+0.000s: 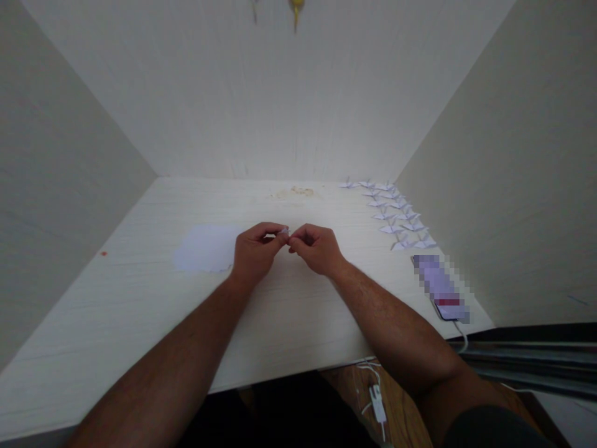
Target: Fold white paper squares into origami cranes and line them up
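Over the middle of the white table (298,311), my left hand (256,250) and my right hand (317,247) meet at the fingertips. A small folded white paper (284,231) is pinched between my left thumb and fingers, mostly hidden by them. My right thumb and index finger are closed at the paper's right end, where a thin tip seems to show. White paper sheets (205,249) lie flat just left of my left hand. At the right, several folded white paper cranes (390,214) stand in rows along the wall.
A phone (441,289) with a blurred screen lies near the right edge, its white cable (464,339) hanging off the front. Walls close in the back and both sides. Below is a white power strip (377,404) on the wooden floor.
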The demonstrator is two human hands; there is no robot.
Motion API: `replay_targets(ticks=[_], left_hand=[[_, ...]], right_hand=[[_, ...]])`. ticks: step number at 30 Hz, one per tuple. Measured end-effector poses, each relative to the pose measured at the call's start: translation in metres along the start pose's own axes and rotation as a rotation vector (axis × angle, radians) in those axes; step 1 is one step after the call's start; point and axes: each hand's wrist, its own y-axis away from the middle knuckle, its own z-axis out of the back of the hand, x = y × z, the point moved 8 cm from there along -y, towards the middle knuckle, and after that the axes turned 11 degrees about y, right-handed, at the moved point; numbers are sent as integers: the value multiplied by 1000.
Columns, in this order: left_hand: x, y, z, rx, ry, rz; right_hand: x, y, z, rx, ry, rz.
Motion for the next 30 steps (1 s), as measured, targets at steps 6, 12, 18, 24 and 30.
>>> replay_targets(ticks=[6, 12, 18, 24, 30], left_hand=[[-14, 4, -1, 27, -35, -210], [-18, 5, 1, 22, -58, -296], [-15, 4, 0, 41, 41, -275], [-16, 5, -5, 82, 85, -230], [-1, 3, -10, 152, 150, -60]], right_hand=[[-3, -4, -1, 27, -158, -86], [-8, -5, -7, 69, -378, -168], [-13, -5, -13, 97, -469, -195], [-14, -5, -10, 79, -364, -204], [-7, -6, 1, -14, -30, -73]])
